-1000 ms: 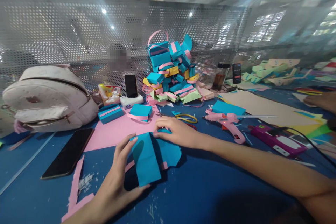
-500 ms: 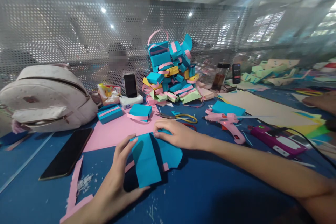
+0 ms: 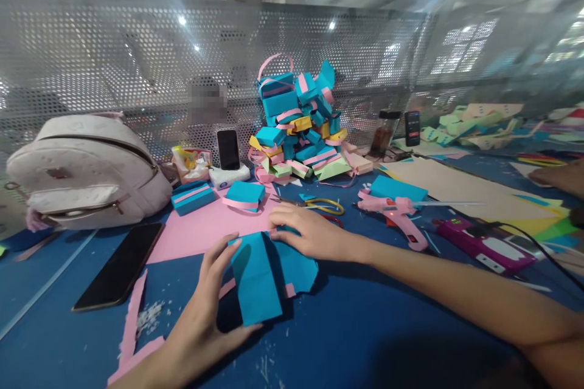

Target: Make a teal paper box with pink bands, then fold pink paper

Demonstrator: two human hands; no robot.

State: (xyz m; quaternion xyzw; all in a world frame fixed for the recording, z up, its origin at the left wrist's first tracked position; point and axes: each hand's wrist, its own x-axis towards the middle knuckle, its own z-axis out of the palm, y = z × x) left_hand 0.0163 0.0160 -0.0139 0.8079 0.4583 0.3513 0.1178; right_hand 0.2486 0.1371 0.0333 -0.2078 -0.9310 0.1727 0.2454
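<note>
A blue folded-paper box [image 3: 256, 279] stands on the blue table in front of me, a flap spread to its right and bits of pink paper strip [image 3: 289, 290] showing low on both sides. My left hand [image 3: 207, 292] spans its left side, fingertips on the upper edge and thumb by the bottom. At the far top edge my right hand [image 3: 305, 232] closes on the paper, thumb against the fold. Just behind that hand lie yellow-handled scissors [image 3: 326, 205], partly hidden. A pink glue gun [image 3: 396, 213] rests to the right.
Pink paper [image 3: 182, 237] lies under two finished-looking blue boxes. Behind rises a pile of paper boxes [image 3: 301, 134]. To the left are a white backpack [image 3: 91, 176] and a dark phone [image 3: 121, 264]; to the right, a purple power strip [image 3: 483, 246] with a black cable. Another person's hand shows far right.
Both hands keep the same hold on the blue paper box. The whole view has shifted very slightly; nothing else has visibly moved.
</note>
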